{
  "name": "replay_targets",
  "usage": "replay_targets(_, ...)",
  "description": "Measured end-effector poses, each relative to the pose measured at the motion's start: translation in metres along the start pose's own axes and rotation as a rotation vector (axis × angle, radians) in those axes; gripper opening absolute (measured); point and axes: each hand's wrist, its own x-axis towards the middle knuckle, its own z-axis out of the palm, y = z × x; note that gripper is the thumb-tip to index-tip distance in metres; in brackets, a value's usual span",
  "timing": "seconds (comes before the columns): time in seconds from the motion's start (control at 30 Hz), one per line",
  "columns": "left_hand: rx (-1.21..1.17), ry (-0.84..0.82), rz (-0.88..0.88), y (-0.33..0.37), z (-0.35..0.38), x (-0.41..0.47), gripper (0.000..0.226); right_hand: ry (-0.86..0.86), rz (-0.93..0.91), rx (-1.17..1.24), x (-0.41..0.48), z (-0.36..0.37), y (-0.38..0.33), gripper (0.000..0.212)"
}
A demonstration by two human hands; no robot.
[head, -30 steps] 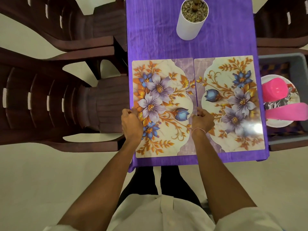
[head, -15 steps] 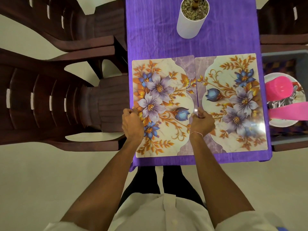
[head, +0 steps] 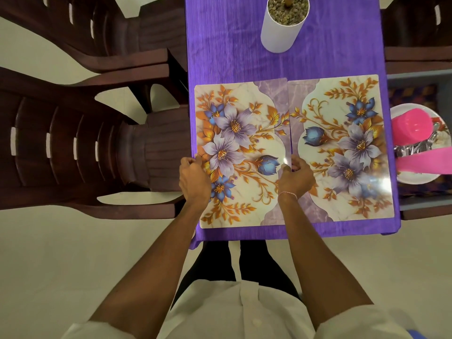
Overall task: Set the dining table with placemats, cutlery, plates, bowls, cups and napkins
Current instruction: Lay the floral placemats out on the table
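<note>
My left hand [head: 194, 178] and right hand [head: 296, 178] pinch the left mat [head: 242, 113] by its side edges, squaring it on the desk [head: 227, 45]. Next I should let go and reach for the plate [head: 414, 178].

Home dining room, viewed from the short end of the purple-clothed bench [head: 220, 57]. Identifying features: dark slatted chairs [head: 73, 148] along both long sides; a flowered placemat [head: 239, 148] laid just beside a second placemat [head: 342, 148]; a white pot [head: 278, 35] of pebbles as a centrepiece; a grey tub [head: 415, 75] holding a plate [head: 415, 177], a pink cup [head: 411, 126] and cutlery [head: 413, 148]; a plain pale floor [head: 61, 265].
</note>
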Motion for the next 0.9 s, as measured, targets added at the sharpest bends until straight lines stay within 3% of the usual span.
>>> replay_targets(0.2, -0.155, 0.0, -0.022, -0.002, -0.005, -0.001, 0.029, -0.056, -0.079, -0.088, 0.001, -0.002, -0.003, 0.024)
replay_targets(0.47, -0.343, 0.025, -0.095, -0.023, -0.007, 0.006, 0.036, -0.136, -0.289, -0.426, -0.011, 0.004, 0.004, 0.034)
replay_targets(0.73, -0.584, -0.041, -0.339, -0.035, -0.011, 0.011, 0.033, -0.159, -0.384, -0.441, -0.017, 0.002, 0.01, 0.033)
replay_targets(0.9, -0.545, -0.056, -0.321, -0.034, -0.017, 0.011, 0.028, -0.217, -0.418, -0.44, -0.015, -0.004, 0.017, 0.043)
